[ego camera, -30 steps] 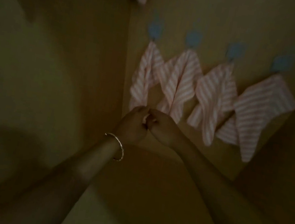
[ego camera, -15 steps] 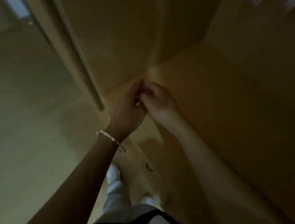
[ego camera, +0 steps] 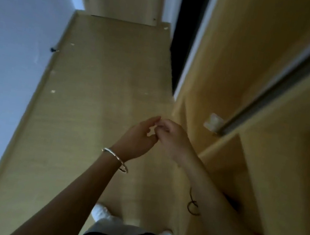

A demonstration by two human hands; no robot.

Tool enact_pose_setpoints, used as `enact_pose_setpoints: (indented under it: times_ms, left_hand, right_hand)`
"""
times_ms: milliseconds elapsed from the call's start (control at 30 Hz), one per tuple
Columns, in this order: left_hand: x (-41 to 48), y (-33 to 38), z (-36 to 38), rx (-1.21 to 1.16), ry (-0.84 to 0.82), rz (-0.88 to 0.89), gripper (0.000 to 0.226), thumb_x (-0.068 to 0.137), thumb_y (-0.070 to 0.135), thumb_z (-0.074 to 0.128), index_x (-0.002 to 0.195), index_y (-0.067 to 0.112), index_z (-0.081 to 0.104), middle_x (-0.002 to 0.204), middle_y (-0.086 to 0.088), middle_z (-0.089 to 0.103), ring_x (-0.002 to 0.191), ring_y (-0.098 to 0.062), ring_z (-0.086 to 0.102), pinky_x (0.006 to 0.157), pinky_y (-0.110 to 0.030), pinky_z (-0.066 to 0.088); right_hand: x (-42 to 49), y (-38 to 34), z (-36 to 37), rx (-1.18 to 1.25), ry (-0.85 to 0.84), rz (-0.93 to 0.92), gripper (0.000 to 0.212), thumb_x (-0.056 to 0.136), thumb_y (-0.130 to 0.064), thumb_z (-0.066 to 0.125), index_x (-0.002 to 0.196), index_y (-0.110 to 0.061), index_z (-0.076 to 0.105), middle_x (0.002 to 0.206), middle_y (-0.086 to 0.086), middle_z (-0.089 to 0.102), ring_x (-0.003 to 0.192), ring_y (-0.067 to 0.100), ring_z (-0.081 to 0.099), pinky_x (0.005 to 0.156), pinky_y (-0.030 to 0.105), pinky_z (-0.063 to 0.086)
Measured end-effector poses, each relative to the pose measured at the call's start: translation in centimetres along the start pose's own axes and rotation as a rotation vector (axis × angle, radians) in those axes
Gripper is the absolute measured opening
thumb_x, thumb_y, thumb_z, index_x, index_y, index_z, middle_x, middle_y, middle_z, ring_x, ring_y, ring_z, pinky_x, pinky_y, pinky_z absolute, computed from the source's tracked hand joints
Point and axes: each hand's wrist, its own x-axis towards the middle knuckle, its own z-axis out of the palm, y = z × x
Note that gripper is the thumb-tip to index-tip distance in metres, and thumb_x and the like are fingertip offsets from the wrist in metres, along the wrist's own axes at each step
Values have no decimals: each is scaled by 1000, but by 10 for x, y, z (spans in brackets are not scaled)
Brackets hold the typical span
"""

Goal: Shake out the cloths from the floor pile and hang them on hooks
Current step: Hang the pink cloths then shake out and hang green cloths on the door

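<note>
While looking down at wooden floor [ego camera: 101, 67], seeing left hand [ego camera: 138, 137] and right hand [ego camera: 175, 139] touching at fingertips, loosely curled; cannot tell whether pinching anything.

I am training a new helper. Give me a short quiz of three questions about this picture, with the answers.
1. True or false: a striped cloth hangs from the left hand.
2. On which wrist does the bracelet sit? A) left B) right
3. Fill in: the shoes on the wooden floor are ____.
Key: 1 false; 2 A; 3 white.
</note>
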Motion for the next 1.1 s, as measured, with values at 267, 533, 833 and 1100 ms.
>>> enact_pose_setpoints:
  times_ms: [267,533,833,1100]
  left_hand:
    - [-82,-137,-199,77,361,-278,49,92,18,53,140,19,43,140,-2,50,127,-18,48,100,-23,36]
    - [-180,-214,-250,-81,641,-507,50,94,22,51,142,22,38,142,-2,46,129,-16,45,100,-23,34]
    - [-269,-266,-273,-233,950,-798,47,94,22,49,140,22,41,141,-1,48,128,-16,46,98,-24,35]
    - [-286,-291,-323,-310,1129,-956,46,95,22,47,141,21,39,142,-1,46,129,-16,44,98,-24,35]
  right_hand:
    - [31,-125,221,-143,-405,-231,31,92,-19,51,120,-22,63,113,-6,64,106,8,57,88,21,43]
    - [8,-171,344,-308,-736,-343,34,93,-22,52,126,-23,59,111,-7,60,107,8,56,89,22,42]
    - [-32,-201,463,-467,-1142,-493,36,95,-26,49,131,-24,55,123,-6,58,114,8,53,95,25,43]
    - [-19,-247,544,-589,-1401,-628,38,95,-31,50,132,-25,53,131,-8,55,114,4,52,96,25,42]
